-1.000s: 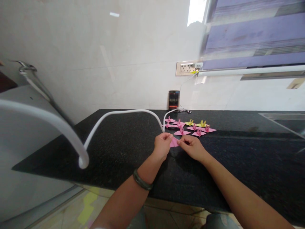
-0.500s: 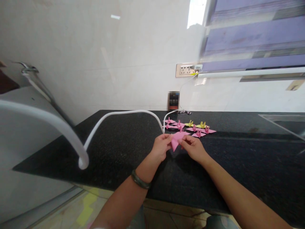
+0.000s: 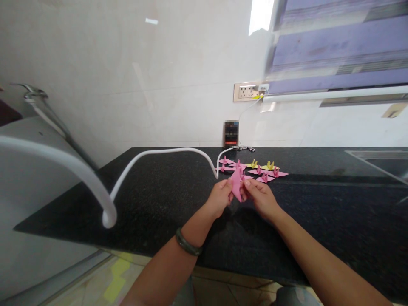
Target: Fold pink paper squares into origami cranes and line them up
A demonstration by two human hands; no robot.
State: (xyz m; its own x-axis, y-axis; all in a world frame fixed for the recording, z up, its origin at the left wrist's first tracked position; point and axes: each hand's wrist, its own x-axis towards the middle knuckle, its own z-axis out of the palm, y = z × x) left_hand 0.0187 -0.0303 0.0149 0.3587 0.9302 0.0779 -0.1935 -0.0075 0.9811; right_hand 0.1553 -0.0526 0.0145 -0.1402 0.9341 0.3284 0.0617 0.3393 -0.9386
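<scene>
Between my two hands, a folded piece of pink origami paper (image 3: 236, 185) is held up over the dark countertop. Its long pointed shape runs from top to bottom. My left hand (image 3: 221, 195) pinches its left side, thumb on top. On the other side, my right hand (image 3: 259, 196) is closed at the paper's right edge, its fingertips partly hidden behind. Just beyond my hands lie several pink paper cranes (image 3: 265, 178) and two yellow paper cranes (image 3: 270, 165) in loose rows. The held paper covers part of the nearest cranes.
A white flexible tube (image 3: 165, 150) arches over the black countertop (image 3: 159, 204) on the left. A phone-like device with a blurred screen (image 3: 231, 134) leans on the wall below a socket strip (image 3: 247, 92). At the right is a sink (image 3: 382, 163); a faucet-like metal fitting (image 3: 35, 93) is far left.
The pink paper has turned from a wide, spread shape to a narrow upright one. My right fingers have shifted slightly along its edge. The view has moved a little.
</scene>
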